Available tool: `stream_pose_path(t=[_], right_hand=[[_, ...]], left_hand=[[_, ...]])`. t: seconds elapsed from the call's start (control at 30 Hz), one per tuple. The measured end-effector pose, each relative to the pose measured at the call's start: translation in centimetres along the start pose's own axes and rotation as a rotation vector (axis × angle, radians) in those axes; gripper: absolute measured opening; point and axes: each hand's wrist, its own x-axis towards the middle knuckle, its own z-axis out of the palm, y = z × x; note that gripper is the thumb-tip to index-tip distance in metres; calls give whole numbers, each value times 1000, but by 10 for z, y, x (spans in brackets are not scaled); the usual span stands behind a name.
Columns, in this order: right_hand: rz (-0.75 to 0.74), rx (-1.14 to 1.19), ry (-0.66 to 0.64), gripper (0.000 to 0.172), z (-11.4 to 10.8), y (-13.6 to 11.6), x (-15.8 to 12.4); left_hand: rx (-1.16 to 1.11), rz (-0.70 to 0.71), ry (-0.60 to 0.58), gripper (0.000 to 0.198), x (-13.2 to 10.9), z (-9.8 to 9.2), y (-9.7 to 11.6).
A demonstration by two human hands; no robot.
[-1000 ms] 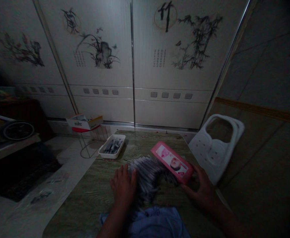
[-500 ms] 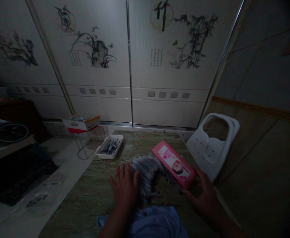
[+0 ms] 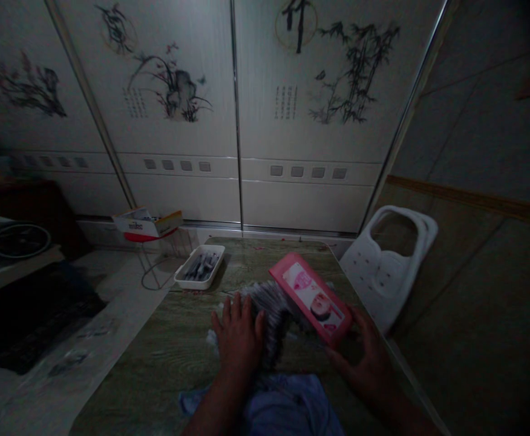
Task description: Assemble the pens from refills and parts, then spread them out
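Observation:
My right hand [image 3: 362, 351] grips the lower right end of a pink box [image 3: 313, 297] with a picture label, tilted over the table. Beneath and left of the box lies a pile of thin, clear and dark stick-like pieces [image 3: 271, 315], blurred. My left hand [image 3: 239, 336] rests with fingers spread on the left side of that pile. Some pieces show at the left of my left hand. Blue cloth [image 3: 287, 406] lies at the near edge, by my forearms.
A white tray [image 3: 178, 277] of similar pieces stands at the table's [image 3: 156, 357] back left. Beyond it, an open carton [image 3: 141, 226] sits on a red stool. White folded chairs [image 3: 374, 272] lean at the right.
The pink box and my right hand have moved slightly left. My left hand has shifted a little right over the pile, and pieces now show at its left.

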Motion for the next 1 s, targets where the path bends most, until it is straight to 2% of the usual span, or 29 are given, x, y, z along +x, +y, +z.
stream_pose_path(t=[0.47, 0.63, 0.83, 1.0], right_hand=[[270, 401, 41, 86, 13, 25, 2], [283, 495, 122, 74, 4, 29, 13], [428, 679, 285, 58, -17, 39, 43], [424, 764, 339, 44, -21, 60, 98]], left_hand=[[-60, 13, 3, 52, 3, 3, 1], [-40, 6, 9, 51, 2, 5, 1], [-37, 11, 18, 50, 1, 7, 0], [-10, 31, 33, 49, 0, 7, -2]])
